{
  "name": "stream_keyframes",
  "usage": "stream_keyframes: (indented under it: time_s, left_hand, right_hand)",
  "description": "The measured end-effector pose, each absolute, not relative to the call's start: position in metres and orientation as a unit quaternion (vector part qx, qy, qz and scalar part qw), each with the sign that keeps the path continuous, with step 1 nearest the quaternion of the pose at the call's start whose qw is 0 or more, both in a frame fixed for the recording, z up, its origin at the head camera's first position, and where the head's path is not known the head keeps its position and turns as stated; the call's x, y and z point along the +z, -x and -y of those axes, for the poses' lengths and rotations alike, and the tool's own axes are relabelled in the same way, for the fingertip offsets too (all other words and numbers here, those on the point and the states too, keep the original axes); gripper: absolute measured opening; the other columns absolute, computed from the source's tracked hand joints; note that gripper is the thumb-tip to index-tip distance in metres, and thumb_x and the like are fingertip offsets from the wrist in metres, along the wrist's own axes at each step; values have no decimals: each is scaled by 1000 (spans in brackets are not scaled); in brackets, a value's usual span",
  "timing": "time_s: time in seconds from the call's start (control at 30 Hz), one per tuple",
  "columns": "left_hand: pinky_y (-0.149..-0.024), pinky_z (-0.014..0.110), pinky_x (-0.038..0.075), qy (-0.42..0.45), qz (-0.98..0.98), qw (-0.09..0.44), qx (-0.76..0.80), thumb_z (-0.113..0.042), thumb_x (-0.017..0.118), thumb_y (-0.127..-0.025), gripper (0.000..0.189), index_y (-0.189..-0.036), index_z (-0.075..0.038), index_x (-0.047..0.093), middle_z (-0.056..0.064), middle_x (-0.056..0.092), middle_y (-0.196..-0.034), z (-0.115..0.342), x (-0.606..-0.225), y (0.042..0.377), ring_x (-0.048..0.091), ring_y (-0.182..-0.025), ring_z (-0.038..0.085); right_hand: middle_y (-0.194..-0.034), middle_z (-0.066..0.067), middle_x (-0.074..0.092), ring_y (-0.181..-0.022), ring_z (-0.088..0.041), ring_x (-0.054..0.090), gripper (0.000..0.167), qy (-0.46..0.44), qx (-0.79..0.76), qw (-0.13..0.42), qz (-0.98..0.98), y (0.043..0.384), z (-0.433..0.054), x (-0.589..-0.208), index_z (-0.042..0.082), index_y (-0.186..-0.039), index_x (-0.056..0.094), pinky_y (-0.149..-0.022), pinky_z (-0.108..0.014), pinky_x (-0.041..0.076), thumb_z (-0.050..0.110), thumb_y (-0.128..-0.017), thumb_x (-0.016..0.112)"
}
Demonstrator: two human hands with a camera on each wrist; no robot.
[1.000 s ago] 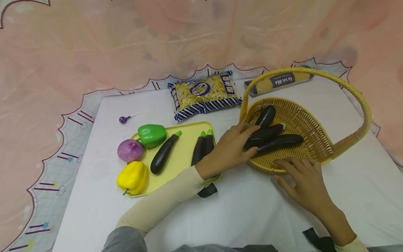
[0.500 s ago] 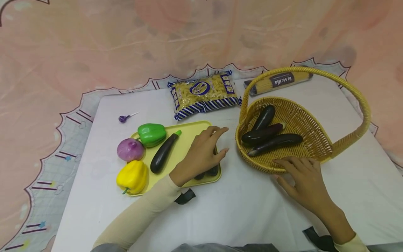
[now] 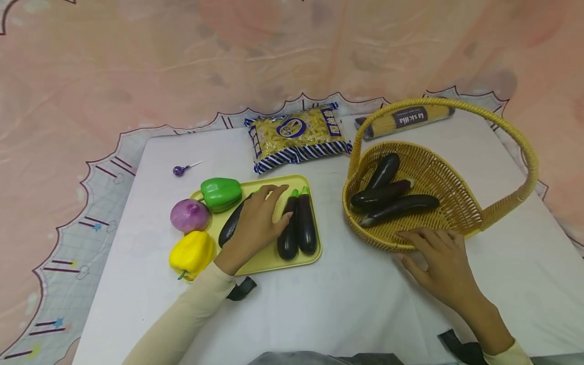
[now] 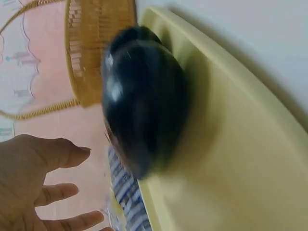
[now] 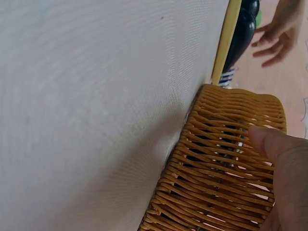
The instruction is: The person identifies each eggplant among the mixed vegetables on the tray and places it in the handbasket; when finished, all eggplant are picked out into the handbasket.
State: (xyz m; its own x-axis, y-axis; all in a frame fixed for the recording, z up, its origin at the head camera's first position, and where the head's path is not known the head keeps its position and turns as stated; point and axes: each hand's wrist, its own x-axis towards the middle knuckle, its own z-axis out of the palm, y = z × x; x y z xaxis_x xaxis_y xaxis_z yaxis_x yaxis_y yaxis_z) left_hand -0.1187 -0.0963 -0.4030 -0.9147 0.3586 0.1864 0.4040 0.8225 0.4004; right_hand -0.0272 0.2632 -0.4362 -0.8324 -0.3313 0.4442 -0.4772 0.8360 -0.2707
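My left hand is over the yellow tray with fingers spread, overlapping an eggplant with a green stem. Two more eggplants lie side by side just right of the thumb; dark and glossy, they bulge up from the tray in the left wrist view. Fingers and thumb apart, the left hand holds nothing there. My right hand holds the near rim of the wicker basket, thumb outside and fingers over the edge. Three dark eggplants rest inside the basket.
A green bell pepper, a purple onion and a yellow bell pepper line the tray's left side. Behind lie a lollipop, a pasta bag and a spaghetti pack. The basket's tall handle arches up.
My left hand has moved left from the eggplants in the basket, across the pair on the tray, to the single eggplant. My right hand has stayed at the basket rim.
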Motion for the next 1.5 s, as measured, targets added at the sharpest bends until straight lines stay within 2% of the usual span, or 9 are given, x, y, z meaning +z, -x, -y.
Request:
stream_keyframes:
  time_s: [0.17,0.43,0.63,1.17,1.5]
  left_hand:
    - [-91,52,44,173,957,56,-224,-24,73,-87,59,-140,-8,52,20,56,-127,117,-407,119,56,-110,39]
    - [-94,58,42,123,963,44,-234,-22,74,-86,59,-138,-5,53,21,54,-127,144,-412,115,54,-112,41]
    - [-97,56,43,105,968,28,-226,-22,73,-86,61,-140,-4,50,22,53,-128,156,-416,110,55,-111,41]
    - [-95,56,43,71,967,-10,-246,-22,73,-87,67,-144,-4,43,25,51,-127,169,-427,101,52,-106,40]
    - [-94,57,44,67,965,-20,-251,-16,70,-87,64,-144,-4,43,26,51,-126,171,-427,101,52,-105,40]
  right_hand:
    - [-100,-9,65,-90,-31,54,65,-211,186,198,939,26,-264,-434,11,-113,68,-83,-51,29,64,-97,35]
    - [-100,-8,65,-90,-29,53,63,-208,191,196,939,25,-264,-435,12,-114,68,-82,-50,28,64,-97,36]
    - [-99,-8,65,-89,-29,54,63,-206,193,198,939,24,-263,-435,12,-113,68,-82,-50,28,63,-97,36]
    - [-99,-8,65,-89,-29,54,62,-207,198,197,938,26,-263,-438,12,-112,68,-83,-51,28,63,-97,37]
    - [-100,-9,65,-90,-31,54,62,-211,197,190,939,27,-262,-437,13,-115,67,-83,-52,28,63,-98,35]
